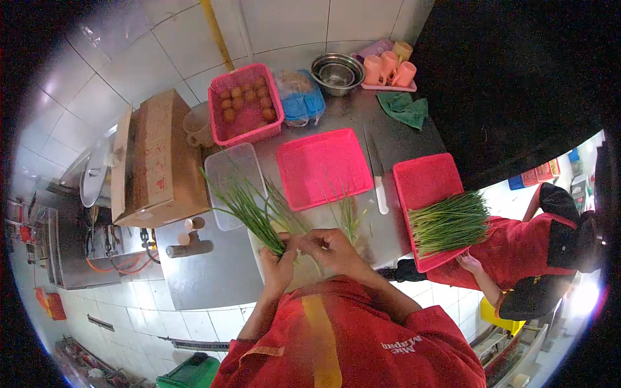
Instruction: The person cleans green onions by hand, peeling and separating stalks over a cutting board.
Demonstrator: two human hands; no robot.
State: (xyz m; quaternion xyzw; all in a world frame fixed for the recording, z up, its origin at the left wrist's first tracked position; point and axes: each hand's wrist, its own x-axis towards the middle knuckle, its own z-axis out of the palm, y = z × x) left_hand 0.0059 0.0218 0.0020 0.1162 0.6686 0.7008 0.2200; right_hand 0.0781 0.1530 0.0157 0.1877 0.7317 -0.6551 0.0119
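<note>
A bunch of long green stalks [253,215] is held in my left hand [280,262], fingers wrapped round its lower end, tips fanning toward the upper left. Close beside it, my right hand [328,251] has its fingers pinched together near the base of the bunch; what they hold is too small to name. Loose stalks [348,216] lie on the board just beyond my right hand. An empty pink tray [323,169] sits beyond both hands, with a clear plastic tray [234,181] to its left. A knife [380,194] lies right of the pink tray.
At right, a red tray [430,174] carries many green stalks [449,223]; a co-worker's hand [470,263] touches its edge. Left stands a cardboard box [155,158]. Behind are a pink basket [249,132] of round brown items, metal bowls [337,72], cups [389,66] and a green cloth [402,108].
</note>
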